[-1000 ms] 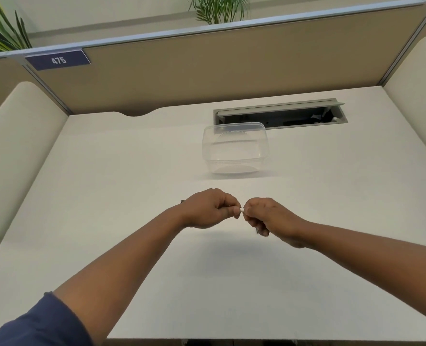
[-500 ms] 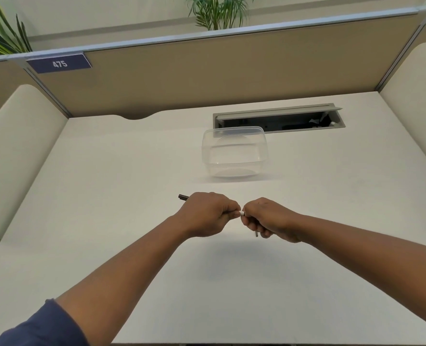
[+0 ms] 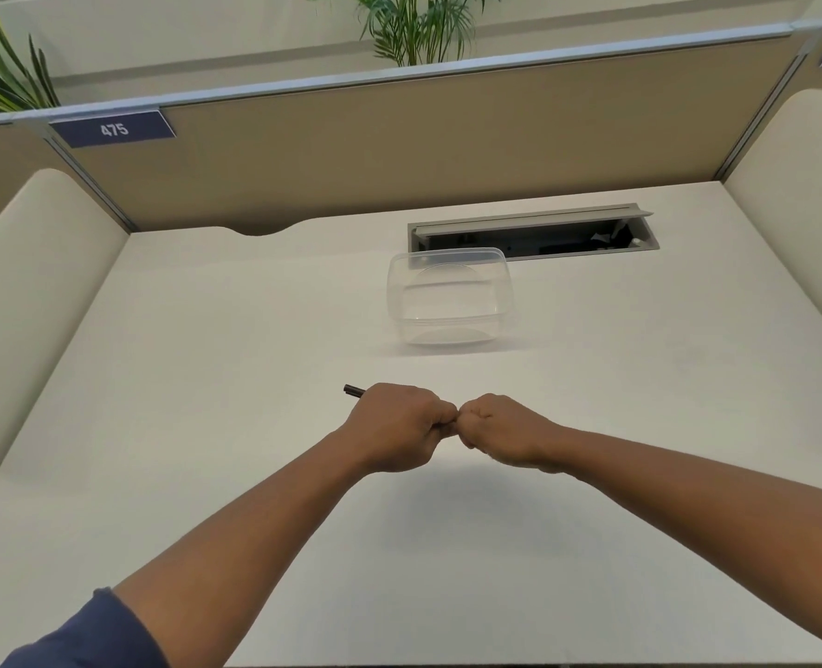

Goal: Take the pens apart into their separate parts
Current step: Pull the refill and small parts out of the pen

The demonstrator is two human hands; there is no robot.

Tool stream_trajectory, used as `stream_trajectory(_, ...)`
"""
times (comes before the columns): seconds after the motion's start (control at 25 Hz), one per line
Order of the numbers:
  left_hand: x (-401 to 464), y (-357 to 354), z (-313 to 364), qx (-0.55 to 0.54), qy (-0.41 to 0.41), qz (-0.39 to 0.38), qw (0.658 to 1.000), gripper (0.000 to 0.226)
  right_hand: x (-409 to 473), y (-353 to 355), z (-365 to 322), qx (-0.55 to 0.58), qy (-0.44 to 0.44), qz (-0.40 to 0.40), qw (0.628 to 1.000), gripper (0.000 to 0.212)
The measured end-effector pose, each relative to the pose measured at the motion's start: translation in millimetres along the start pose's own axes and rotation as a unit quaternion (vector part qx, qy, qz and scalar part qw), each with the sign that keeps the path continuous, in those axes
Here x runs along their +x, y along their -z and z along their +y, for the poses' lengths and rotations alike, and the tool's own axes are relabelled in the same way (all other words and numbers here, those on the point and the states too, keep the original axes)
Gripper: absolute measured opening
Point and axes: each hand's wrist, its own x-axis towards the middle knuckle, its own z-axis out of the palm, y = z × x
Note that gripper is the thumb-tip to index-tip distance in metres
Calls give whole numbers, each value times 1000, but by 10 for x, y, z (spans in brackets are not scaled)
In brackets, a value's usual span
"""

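Head view: I see my left hand [image 3: 399, 426] and right hand [image 3: 500, 429] fisted knuckle to knuckle above the matte off-white worktop [image 3: 206, 378], fingers of the left curled round a slim dark cylindrical pen [image 3: 354, 391] whose blunt end juts out leftward. What the curled right fingers grip I cannot tell. Beyond stands a clear rounded-rectangle plastic tub [image 3: 450, 296], apart from the hands, with bare worktop on both sides.
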Motion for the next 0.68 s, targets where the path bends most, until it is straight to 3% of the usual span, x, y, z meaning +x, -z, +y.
stream_trajectory(0.16,17,1,21,-7,22,-16,1000,26,40,-107,86,-142,62,81,985,34)
stream_trajectory(0.24,35,25,-4,-11,32,-25,999,30,34,-148,172,-158,85,111,977,34)
stream_trajectory(0.4,93,91,-60,-32,35,-31,998,30,35,-127,216,-44,90,118,988,30)
stream_trajectory(0.52,72,78,-87,-41,40,-26,998,25,-1,-72,210,50,47,77,995,25)
stream_trajectory(0.68,7,46,-112,-50,41,-16,998,23,-35,-20,258,266,-2,19,964,29)
